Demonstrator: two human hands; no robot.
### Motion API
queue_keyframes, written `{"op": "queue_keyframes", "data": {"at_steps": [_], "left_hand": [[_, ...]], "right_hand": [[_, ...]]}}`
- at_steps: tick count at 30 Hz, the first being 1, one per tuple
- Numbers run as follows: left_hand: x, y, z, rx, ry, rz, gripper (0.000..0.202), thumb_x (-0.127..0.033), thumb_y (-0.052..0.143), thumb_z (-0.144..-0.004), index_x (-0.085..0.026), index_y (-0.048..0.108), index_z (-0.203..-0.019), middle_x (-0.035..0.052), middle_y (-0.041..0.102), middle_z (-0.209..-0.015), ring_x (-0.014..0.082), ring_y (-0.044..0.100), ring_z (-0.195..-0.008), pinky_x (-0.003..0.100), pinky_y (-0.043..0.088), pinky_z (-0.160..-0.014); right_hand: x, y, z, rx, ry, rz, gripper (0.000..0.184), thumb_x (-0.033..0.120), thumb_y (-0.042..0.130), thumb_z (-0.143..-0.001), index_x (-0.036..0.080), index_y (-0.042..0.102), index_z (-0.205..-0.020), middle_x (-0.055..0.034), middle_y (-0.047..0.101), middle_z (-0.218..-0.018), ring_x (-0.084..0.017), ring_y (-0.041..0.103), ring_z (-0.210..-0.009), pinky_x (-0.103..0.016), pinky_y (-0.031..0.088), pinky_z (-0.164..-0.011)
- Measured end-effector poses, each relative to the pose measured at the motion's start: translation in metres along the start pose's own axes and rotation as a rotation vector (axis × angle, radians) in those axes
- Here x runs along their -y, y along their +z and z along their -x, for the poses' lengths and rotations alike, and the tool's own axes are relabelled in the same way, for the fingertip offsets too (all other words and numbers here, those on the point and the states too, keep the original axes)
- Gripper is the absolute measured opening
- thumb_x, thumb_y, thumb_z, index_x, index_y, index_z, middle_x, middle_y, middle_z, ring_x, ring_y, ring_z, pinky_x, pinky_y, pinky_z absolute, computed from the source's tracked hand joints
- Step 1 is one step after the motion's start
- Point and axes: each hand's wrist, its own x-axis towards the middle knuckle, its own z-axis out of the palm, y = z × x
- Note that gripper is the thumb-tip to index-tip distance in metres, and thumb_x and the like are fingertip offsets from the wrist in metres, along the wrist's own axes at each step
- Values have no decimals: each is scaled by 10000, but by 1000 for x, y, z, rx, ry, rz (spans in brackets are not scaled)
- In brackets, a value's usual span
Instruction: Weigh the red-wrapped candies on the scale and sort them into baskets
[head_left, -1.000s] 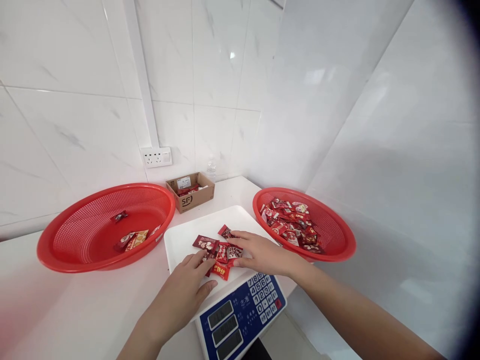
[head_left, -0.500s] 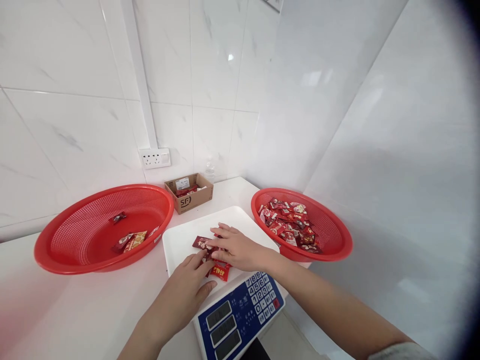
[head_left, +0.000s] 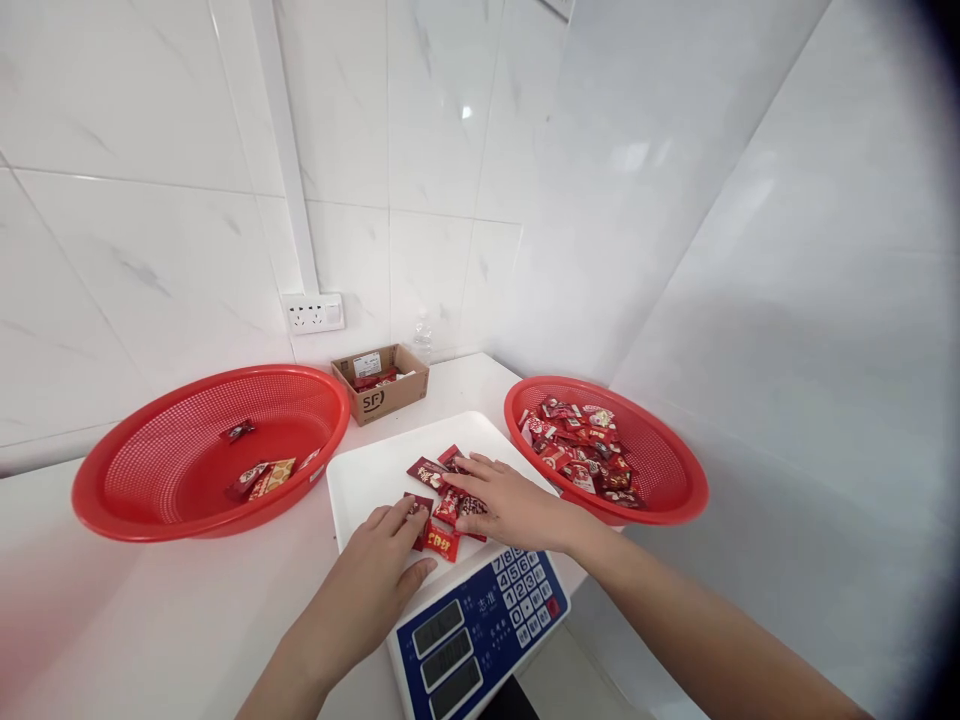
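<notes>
Several small red and dark red wrapped snack packets (head_left: 441,541) lie in a loose group on the white pan (head_left: 356,480) of a digital scale. My left hand (head_left: 375,565) rests at the group's left side, fingers loosely bent and apart, fingertips on a dark red packet (head_left: 420,512). From the right, my right hand (head_left: 514,502) lies over the group with its fingers spread, touching packets and partly covering them. One dark red packet (head_left: 427,472) shows beyond its fingertips. Neither hand grips a packet.
The scale's blue keypad and display panel (head_left: 480,632) faces me. A red basket (head_left: 172,450) with a few packets stands left, another red basket (head_left: 675,490) with many packets right. Behind are a small cardboard box (head_left: 397,400), a clear bottle (head_left: 422,340) and a wall socket (head_left: 315,314).
My right hand has moved slightly right and spread the packets, so more of them show between my hands. My left hand has barely moved.
</notes>
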Motion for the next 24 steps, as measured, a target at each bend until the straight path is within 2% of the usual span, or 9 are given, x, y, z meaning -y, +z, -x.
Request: {"op": "queue_keyframes", "data": {"at_steps": [6,10,15,19,24], "left_hand": [[0,3,0,2,-4,5,516,-351,410,-870,-210,370,-1365,62,364,-1437,252,315,-1313,462,325,-1048],[1,3,0,-14,31,-12,470,-281,401,-870,-228,410,-1337,59,376,-1429,244,342,-1298,461,347,-1036],[0,2,0,-62,67,2,347,-233,434,-852,-276,536,-1181,41,420,-1393,250,312,-1314,492,330,-1045],[-3,0,3,-12,102,24,281,-212,434,-855,-320,582,-1068,10,361,-1427,254,204,-1362,505,304,-1057],[-6,-1,5,16,134,21,263,-180,465,-838,-323,613,-1002,14,320,-1450,284,205,-1361,544,273,-1059]], "right_hand": [[-6,-6,9,51,51,-22,734,497,585,-767,286,301,-1410,-88,224,-1496,-304,181,-1360,-464,223,-1069],[-13,-4,3,26,74,-48,686,403,597,-768,262,348,-1392,-85,220,-1497,-283,194,-1359,-436,217,-1082],[-16,0,-1,3,65,-134,669,418,576,-783,261,346,-1392,-66,219,-1498,-243,257,-1342,-373,261,-1075],[-14,0,0,-2,65,-139,625,400,563,-796,266,376,-1377,-59,229,-1495,-248,285,-1331,-371,272,-1071],[-8,-2,3,-18,24,-134,554,396,543,-821,274,425,-1348,-61,288,-1469,-243,306,-1319,-370,272,-1072]]}}
